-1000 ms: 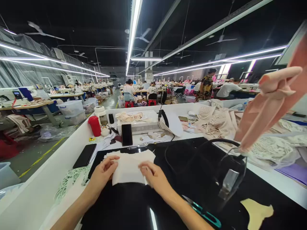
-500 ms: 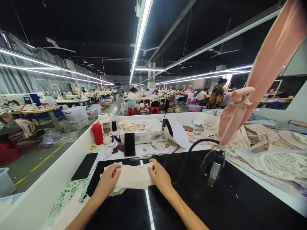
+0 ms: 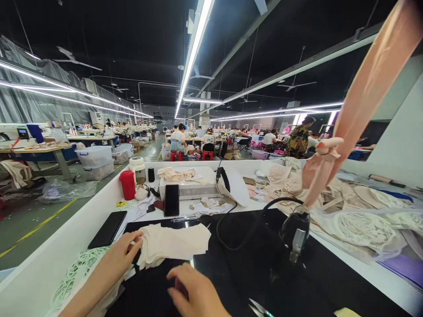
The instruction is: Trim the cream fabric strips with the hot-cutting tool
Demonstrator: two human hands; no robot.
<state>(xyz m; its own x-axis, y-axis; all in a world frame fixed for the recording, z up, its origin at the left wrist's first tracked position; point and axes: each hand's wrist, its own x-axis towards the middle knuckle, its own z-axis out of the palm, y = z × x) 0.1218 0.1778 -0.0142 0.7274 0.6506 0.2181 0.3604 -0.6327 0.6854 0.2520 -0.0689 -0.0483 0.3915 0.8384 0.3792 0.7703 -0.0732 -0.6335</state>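
A stack of cream fabric pieces point(image 3: 176, 241) lies on the black tabletop point(image 3: 238, 277), its left end uneven. At that left end is my left hand point(image 3: 124, 253), fingers loosely bent with the thumb apart; the fingertips touch or nearly touch the pieces. My right hand point(image 3: 196, 288) hovers lower, in front of the stack, thumb and fingers apart with nothing between them. To its right, small scissors point(image 3: 259, 308) show only partly at the bottom edge. A pale scrap point(image 3: 346, 312) sits at the lower right.
A metal-tipped device point(image 3: 299, 242) on a black cable hangs by a knotted pink fabric strip point(image 3: 366, 92). Two phones point(image 3: 107, 230), a red cup point(image 3: 127, 185) and a white box point(image 3: 190, 190) line the back. Fabric piles point(image 3: 357, 198) cover the right side. People point(image 3: 178, 138) sit farther off.
Both hands have come off their hold on the stack's ends. My right hand has drawn back toward me and left. The view has shifted, bringing scissors and a scrap into sight.
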